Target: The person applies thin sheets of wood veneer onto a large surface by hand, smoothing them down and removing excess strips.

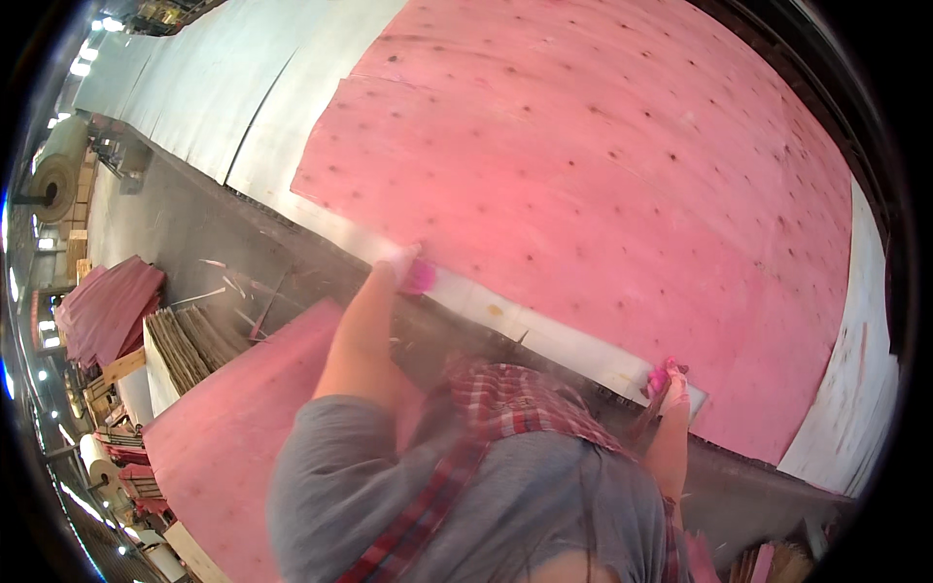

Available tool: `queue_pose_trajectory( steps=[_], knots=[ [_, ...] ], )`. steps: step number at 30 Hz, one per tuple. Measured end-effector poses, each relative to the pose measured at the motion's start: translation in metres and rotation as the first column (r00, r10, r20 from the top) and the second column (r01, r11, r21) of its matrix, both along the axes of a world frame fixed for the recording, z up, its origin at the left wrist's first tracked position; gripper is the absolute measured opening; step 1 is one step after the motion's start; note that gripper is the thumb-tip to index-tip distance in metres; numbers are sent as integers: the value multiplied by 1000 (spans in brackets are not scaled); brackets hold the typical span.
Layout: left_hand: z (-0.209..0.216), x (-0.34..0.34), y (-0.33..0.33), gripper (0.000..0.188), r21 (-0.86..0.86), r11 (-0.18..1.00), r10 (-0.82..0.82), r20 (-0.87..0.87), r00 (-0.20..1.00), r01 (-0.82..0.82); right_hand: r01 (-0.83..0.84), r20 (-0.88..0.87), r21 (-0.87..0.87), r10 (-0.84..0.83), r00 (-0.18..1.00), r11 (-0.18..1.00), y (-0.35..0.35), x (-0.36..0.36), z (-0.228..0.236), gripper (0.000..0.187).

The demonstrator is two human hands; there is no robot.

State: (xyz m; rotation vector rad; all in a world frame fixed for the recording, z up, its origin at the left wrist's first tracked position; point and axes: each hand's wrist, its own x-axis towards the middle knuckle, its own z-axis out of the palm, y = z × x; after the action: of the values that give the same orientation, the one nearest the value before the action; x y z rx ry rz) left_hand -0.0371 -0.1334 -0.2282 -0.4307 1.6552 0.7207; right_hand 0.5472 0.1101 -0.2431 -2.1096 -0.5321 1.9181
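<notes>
A large pink sheet (544,165) with dark knot-like spots, which looks like wood veneer, lies over whitish sheets on a long work surface. My left hand (403,267), in a white and pink glove, is at its near edge, over the white strip (496,309) that shows there. Blur hides how its fingers lie. Farther right, my right hand (671,386), in a pink glove, is at the same near edge with its fingers curled. What they hold, if anything, I cannot make out.
Pale sheets (209,83) continue at the left, another (841,389) at the right. Beside me lies a pink sheet (233,428); left of it are stacked brown sheets (199,340) and a pink pile (112,311). A big roll (60,170) stands farther off. Scraps (233,284) litter the floor.
</notes>
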Motion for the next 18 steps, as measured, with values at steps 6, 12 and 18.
queue_pose_trajectory(
  steps=[6, 12, 18],
  knots=[
    [111, -15, 60, 52, -249, 545, -745, -582, 326, 801, -23, -61, 88, 28, 998, 996, -7, -1, 19, 43],
    [53, 39, 115, 76, -367, 205, -801, -595, -60, 907, -102, -65, 152, 113, 992, 983, -27, 2, 54, 49],
    [12, 77, 125, 67, -584, 129, -821, -517, -244, 802, 353, -295, 463, -234, 926, 813, -47, -42, 117, 43]
  ],
)
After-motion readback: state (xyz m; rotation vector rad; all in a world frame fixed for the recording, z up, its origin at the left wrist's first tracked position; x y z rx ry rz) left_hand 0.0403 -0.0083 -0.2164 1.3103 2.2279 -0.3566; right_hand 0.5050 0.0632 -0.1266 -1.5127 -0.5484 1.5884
